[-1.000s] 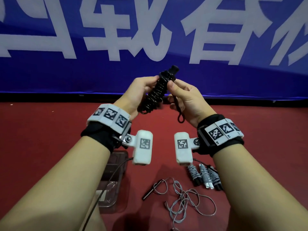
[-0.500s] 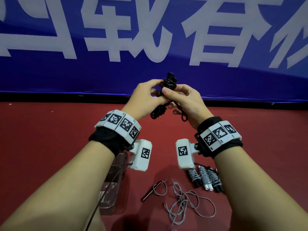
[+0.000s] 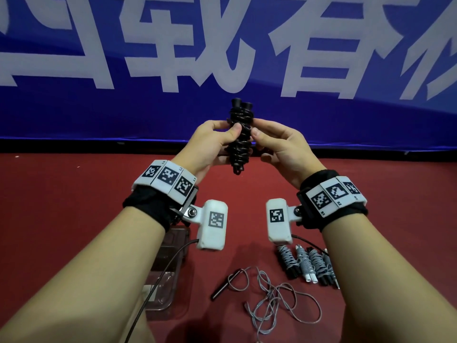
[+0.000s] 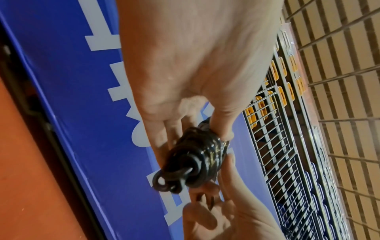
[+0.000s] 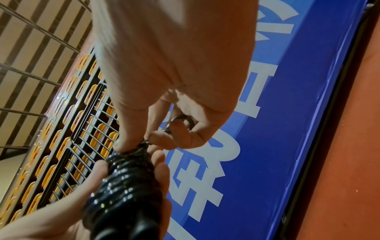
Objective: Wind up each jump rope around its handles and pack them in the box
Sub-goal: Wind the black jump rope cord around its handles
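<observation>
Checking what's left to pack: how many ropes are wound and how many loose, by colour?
Black wound rope: 1
Grey wound ropes: 3 visible; the forearm may hide more
Grey loose rope: 1
Total: 5

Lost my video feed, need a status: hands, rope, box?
Left hand and right hand both grip the wound black rope, held upright. Clear box on the floor, partly hidden. Grey rope loose, unwound.

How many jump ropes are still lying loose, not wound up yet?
1. The loose gray rope lies tangled on the red floor, between the forearms and beside the wound gray bundles. The arms may hide more.
</observation>
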